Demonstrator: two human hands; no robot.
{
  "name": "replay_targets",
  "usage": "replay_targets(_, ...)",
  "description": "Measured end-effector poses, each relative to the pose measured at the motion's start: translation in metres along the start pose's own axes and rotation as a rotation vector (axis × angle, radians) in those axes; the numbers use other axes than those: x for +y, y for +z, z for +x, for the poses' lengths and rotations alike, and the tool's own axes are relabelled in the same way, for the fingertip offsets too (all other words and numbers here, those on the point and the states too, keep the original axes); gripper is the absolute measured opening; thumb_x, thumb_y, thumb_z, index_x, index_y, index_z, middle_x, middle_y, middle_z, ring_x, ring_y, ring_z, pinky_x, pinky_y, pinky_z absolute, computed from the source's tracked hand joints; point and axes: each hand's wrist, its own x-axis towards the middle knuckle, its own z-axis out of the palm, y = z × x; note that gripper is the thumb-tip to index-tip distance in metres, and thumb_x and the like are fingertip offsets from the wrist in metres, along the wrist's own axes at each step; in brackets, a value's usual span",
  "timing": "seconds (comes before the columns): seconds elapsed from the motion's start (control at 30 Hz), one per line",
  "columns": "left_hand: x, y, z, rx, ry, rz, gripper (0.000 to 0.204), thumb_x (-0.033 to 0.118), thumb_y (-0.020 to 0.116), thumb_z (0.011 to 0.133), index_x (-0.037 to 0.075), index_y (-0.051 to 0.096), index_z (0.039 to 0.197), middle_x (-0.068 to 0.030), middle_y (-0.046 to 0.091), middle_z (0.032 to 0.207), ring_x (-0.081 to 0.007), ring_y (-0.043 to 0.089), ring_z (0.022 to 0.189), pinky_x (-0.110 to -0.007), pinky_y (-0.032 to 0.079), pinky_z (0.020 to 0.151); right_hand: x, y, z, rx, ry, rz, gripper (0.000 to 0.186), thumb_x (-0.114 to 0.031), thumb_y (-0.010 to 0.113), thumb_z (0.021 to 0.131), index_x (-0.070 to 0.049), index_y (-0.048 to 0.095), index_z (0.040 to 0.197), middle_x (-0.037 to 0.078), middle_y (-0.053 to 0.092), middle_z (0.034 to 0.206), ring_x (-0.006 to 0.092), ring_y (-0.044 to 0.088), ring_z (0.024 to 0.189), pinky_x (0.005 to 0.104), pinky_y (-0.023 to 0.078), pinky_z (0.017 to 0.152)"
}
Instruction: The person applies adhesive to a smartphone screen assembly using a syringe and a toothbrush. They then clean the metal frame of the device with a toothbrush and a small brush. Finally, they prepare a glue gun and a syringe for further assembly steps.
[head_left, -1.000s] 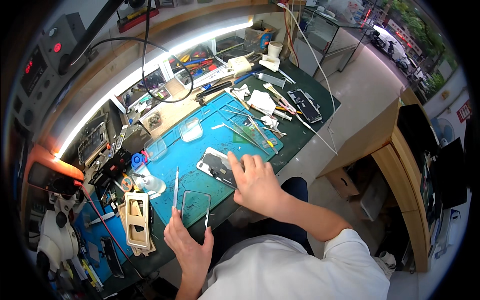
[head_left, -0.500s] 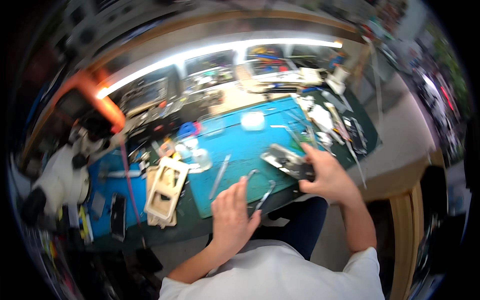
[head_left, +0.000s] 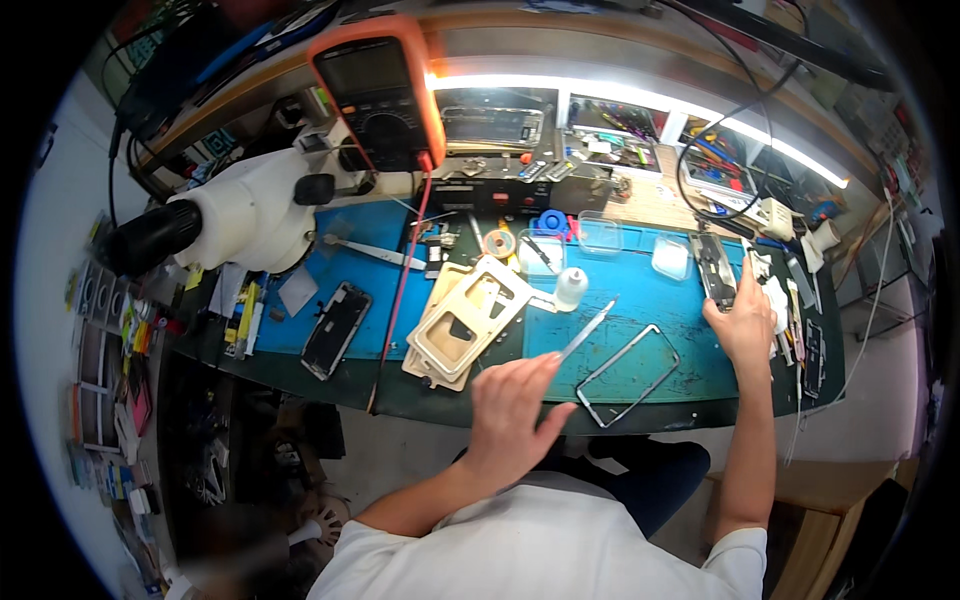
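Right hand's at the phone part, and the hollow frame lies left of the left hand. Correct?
Not quite: the head view shows the hollow frame right of the left hand. The right hand is at the phone part.

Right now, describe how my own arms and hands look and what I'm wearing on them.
Your left hand and right hand are bare, with no gloves. No watch or bracelet shows; the fingers are too small to rule out a ring. The forearms are uncovered too. Short, plain white sleeves cover only the upper arms, part of a white top.
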Motion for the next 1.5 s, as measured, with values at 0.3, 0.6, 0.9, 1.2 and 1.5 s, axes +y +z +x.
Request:
replay_targets(0.3,-0.123,-0.097,0.025,0.289,-0.235,0.311,0.021,0.001,0.067,0.094,0.005,0.072,0.114,-0.0117,0.071,0.098,-0.0294,0.067,0.089,-0.04,0.053,0.079,-0.01,-0.03,-0.029,0.147,-0.078,0.23,0.058,-0.032,0.072,0.097,-0.006,0.057,0.147,0.018,0.065,0.136,0.0343,0.062,0.125,0.0472,0.045,0.107)
replay_targets(0.6,-0.197,-0.114,0.077,-0.31,0.216,0.89,0.017,0.007,0.066,0.082,0.008,0.064,0.099,-0.0082,0.061,0.1,-0.0235,0.067,0.102,-0.038,0.056,0.085,-0.028,-0.058,-0.074,0.117,-0.086,0.49,0.055,-0.021,0.07,0.099,-0.008,0.055,0.15,0.015,0.07,0.127,0.0301,0.065,0.119,0.0448,0.047,0.105)
replay_targets(0.9,-0.129,-0.155,-0.031,-0.023,0.296,0.472,0.041,-0.003,0.071,0.084,0.006,0.066,0.124,-0.0161,0.067,0.128,-0.0343,0.07,0.1,-0.041,0.058,0.082,-0.08,-0.089,-0.136,-0.261,-0.276,0.962,0.035,-0.012,0.066,0.1,-0.002,0.066,0.133,0.014,0.073,0.113,0.0225,0.071,0.099,0.0357,0.056,0.087)
replay_targets(1.2,0.01,-0.03,-0.006,-0.156,0.943,-0.141,0.026,0.012,0.076,0.087,0.013,0.077,0.113,-0.0028,0.073,0.118,-0.0168,0.067,0.104,-0.029,0.058,0.09,-0.091,-0.058,-0.212,-1.002,0.16,1.686,0.03,-0.021,0.049,0.113,0.001,0.062,0.129,0.006,0.07,0.111,0.0105,0.065,0.104,0.0271,0.054,0.091)
replay_targets(1.5,-0.048,0.034,0.084,-0.07,-0.005,0.182,0.078,0.02,0.082,0.089,0.002,0.044,0.154,-0.0176,0.055,0.149,-0.037,0.047,0.14,-0.048,0.032,0.119,0.03,-0.069,-0.255,-0.432,0.445,1.59,0.036,-0.02,0.045,0.112,0.002,0.06,0.137,0.002,0.057,0.078,0.0047,0.045,0.058,0.0193,0.039,0.053)
